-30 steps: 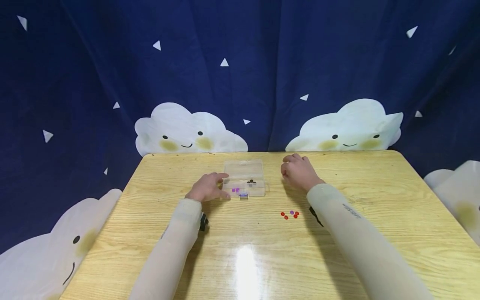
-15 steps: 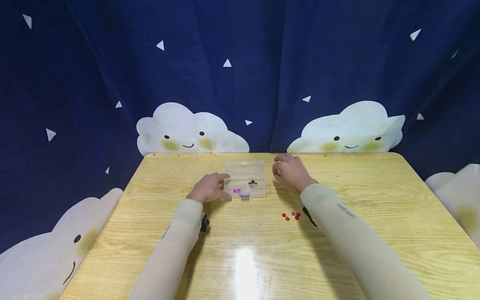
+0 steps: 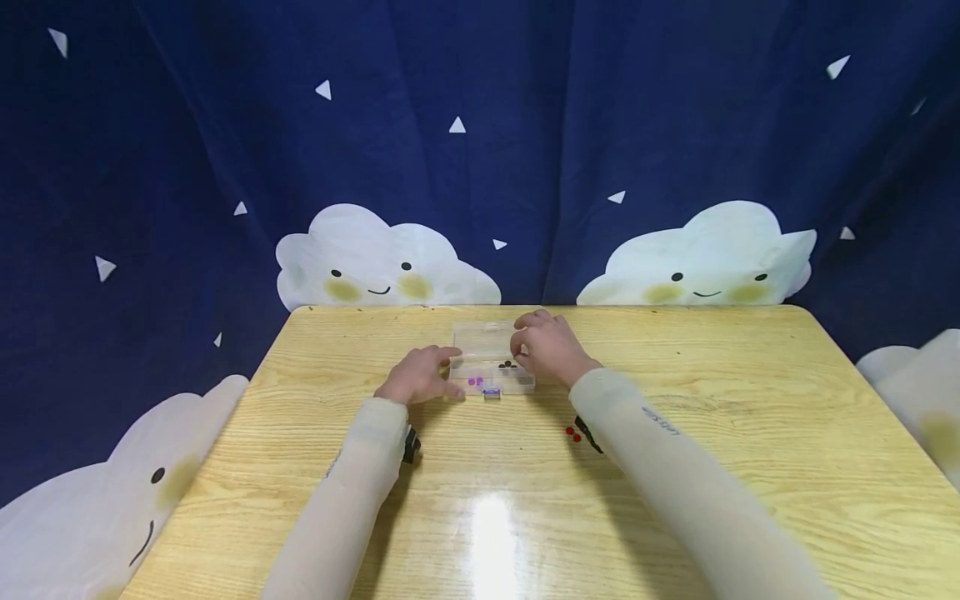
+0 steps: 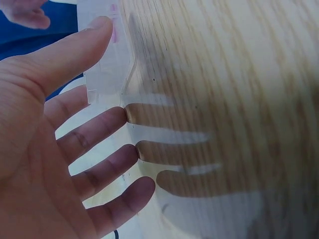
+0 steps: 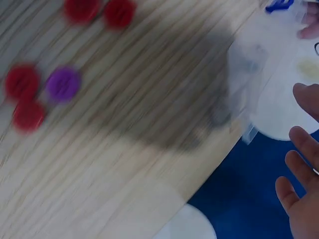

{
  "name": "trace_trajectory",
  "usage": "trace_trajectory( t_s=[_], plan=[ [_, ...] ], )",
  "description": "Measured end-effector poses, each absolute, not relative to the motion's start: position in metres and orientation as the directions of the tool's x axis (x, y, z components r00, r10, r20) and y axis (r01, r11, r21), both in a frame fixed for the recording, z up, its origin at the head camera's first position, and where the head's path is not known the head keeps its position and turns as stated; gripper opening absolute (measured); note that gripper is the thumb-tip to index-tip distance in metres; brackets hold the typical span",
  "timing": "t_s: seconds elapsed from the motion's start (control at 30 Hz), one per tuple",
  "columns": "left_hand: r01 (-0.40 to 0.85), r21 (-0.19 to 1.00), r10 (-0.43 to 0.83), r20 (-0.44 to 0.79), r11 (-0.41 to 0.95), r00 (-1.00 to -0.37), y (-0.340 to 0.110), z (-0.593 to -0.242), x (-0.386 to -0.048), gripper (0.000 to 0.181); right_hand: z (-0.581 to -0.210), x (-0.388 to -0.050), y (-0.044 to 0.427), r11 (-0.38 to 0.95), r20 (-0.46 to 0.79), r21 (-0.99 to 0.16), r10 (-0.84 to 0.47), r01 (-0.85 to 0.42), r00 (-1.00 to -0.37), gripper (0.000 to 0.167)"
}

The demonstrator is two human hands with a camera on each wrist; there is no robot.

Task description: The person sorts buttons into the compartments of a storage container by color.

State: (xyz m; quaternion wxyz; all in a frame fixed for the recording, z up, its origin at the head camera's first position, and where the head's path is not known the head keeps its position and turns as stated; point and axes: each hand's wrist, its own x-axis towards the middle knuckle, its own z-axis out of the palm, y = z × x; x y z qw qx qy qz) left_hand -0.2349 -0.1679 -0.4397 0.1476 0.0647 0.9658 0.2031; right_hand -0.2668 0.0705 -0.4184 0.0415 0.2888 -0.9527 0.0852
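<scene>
A clear plastic box [image 3: 517, 385] lies on the table with its lid [image 3: 480, 337] tipped back. Inside, purple buttons [image 3: 476, 382] sit at the left and black buttons [image 3: 507, 364] farther right. My left hand [image 3: 416, 375] spans the box's left end, thumb at the front and index finger at the back; in the left wrist view its other fingers [image 4: 99, 127] stretch out beside it. My right hand [image 3: 551, 346] is over the box's right back part, fingers bent. Its thumb and index fingertips are unclear, and nothing shows between them.
Red buttons [image 3: 573, 434] lie on the table [image 3: 450, 517] to the right; the right sleeve hides others in the head view. In the right wrist view a purple button [image 5: 63, 83] lies among several red ones. A dark blue curtain [image 3: 517, 150] hangs behind the table.
My right hand has moved left from beside the box to above its right part. Its forearm now covers some of the loose buttons. The left hand stays on the box's left end.
</scene>
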Motion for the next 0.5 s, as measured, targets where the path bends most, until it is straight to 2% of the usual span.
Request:
trace_trajectory(
  t_s=[0.5],
  plan=[
    [0.056, 0.41, 0.174, -0.259, 0.911, -0.95, -0.168, -0.439, -0.236, 0.08, -0.421, -0.254, 0.016, 0.793, 0.017, -0.145, -0.595, -0.591, -0.803, 0.009]
  ],
)
